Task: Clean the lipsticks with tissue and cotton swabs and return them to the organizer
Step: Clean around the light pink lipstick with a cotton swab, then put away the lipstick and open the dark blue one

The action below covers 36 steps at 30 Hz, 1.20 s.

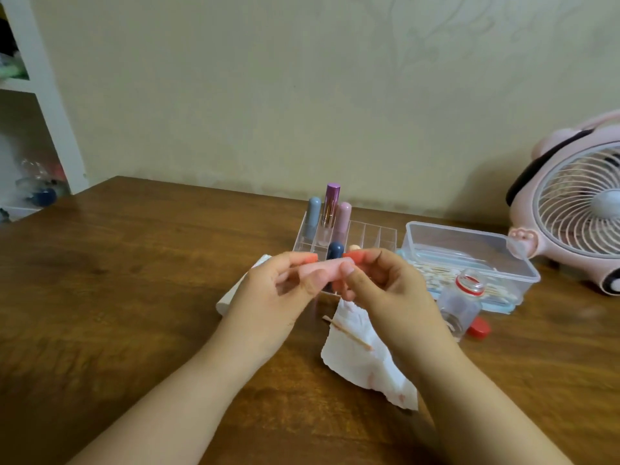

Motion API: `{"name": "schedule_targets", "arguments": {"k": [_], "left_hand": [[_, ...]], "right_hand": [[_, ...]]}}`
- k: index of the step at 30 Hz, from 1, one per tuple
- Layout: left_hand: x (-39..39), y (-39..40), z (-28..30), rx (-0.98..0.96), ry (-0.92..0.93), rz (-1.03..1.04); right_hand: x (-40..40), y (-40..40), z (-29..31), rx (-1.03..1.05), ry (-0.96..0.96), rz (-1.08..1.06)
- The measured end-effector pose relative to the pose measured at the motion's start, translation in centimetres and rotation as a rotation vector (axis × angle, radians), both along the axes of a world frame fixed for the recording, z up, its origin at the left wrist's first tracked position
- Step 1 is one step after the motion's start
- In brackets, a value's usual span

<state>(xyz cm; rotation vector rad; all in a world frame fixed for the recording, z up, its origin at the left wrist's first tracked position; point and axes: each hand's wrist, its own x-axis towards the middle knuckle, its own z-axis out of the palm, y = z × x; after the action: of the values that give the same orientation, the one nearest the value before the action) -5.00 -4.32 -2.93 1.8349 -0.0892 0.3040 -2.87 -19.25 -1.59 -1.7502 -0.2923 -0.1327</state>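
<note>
Both hands hold one coral-pink lipstick (327, 267) horizontally above the table, just in front of the clear organizer (372, 237). My left hand (285, 290) grips its left end; my right hand (385, 283) pinches its right end. The organizer holds a grey lipstick (312, 216), a purple-capped tube (330, 209), a pale pink one (343, 221) and a dark blue one (334, 251). A crumpled stained tissue (365, 360) lies under my right wrist with a used cotton swab (347, 332) on it.
A clear plastic box (469, 253) of cotton swabs sits right of the organizer. An open small jar (464, 307) stands by its red lid (479, 327). A pink fan (577, 209) is at the far right. A white tissue pack (231, 297) lies behind my left hand.
</note>
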Motion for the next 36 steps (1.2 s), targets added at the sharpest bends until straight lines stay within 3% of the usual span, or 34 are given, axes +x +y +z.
{"name": "schedule_targets", "arguments": {"k": [3,5,8,12,17,31,36], "left_hand": [[0.0,0.0,0.3,0.105,-0.052,0.035],[0.2,0.3,0.1,0.280,-0.132,0.134],[0.6,0.6,-0.5,0.509,-0.214,0.202],[1.2,0.7,-1.3,0.660,-0.245,0.176],[1.5,0.8,-1.6,0.698,-0.259,0.163],[1.7,0.9,-1.8,0.695,-0.256,0.164],[1.6,0.9,-1.8,0.687,-0.251,0.162]], "right_hand": [[0.6,-0.4,1.4,0.037,-0.013,-0.109],[1.5,-1.1,3.0,-0.013,-0.131,-0.231],[3.8,-1.8,5.7,-0.224,-0.293,-0.315],[7.5,-1.7,6.7,-0.575,-0.297,-0.265],[10.0,-1.2,5.5,-0.771,-0.273,-0.266],[11.8,-1.1,3.2,-0.800,-0.182,-0.225],[8.9,-0.5,4.0,-0.845,-0.352,-0.137]]}}
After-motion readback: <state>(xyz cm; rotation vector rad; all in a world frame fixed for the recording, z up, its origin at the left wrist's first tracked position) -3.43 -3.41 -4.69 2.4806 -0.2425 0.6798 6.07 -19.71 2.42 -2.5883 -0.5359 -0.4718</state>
